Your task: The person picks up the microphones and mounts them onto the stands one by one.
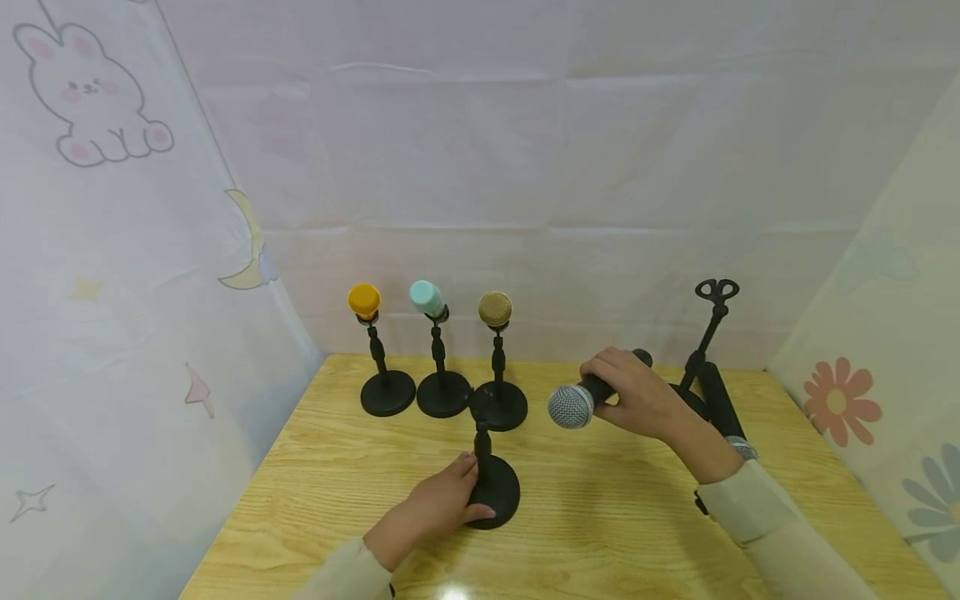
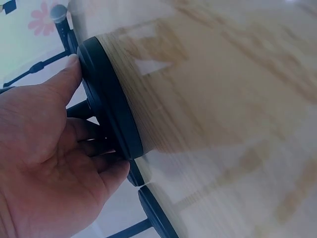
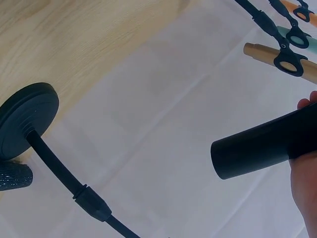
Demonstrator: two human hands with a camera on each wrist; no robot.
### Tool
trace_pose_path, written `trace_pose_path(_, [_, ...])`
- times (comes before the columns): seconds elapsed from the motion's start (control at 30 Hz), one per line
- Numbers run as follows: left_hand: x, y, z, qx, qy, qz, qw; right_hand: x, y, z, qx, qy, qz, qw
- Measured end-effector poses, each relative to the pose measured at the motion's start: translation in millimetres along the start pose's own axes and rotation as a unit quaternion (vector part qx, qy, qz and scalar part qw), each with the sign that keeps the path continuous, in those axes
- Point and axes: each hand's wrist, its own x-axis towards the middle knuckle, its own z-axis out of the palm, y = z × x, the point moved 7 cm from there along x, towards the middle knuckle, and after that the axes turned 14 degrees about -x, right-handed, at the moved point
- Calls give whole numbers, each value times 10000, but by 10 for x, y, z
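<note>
My right hand (image 1: pixel 626 392) grips a black microphone (image 1: pixel 572 407) with a silver mesh head, held above the table with the head pointing left. Its black handle end (image 3: pixel 262 144) shows in the right wrist view. At the front, my left hand (image 1: pixel 444 500) holds the round base of a black microphone stand (image 1: pixel 498 492), thumb on one edge and fingers curled at the other side. In the left wrist view that base (image 2: pixel 111 99) sits upright on the table. The top of this stand overlaps the stand behind it in the head view, so its clip is hard to make out.
Along the back stand three black stands bearing an orange microphone (image 1: pixel 364 300), a mint microphone (image 1: pixel 427 297) and a gold microphone (image 1: pixel 495 309). At right are another stand with a bare clip (image 1: pixel 717 289) and a black microphone (image 1: pixel 722 404) lying on the wooden table (image 1: pixel 300 517).
</note>
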Motion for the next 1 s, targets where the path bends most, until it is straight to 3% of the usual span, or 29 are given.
trace_pose_path(0.27, [98,38,65,119,-181,-132,9997,56,-34,-34,104,90,5,9999])
trace_pose_path(0.7, [243,231,160,471,-212,267,9983,108,-54,-31,444,218,149,9987])
trace_pose_path(1.0, [331,325,232,516,-271,265,9979,157,-79,-68,767,453,294,9956])
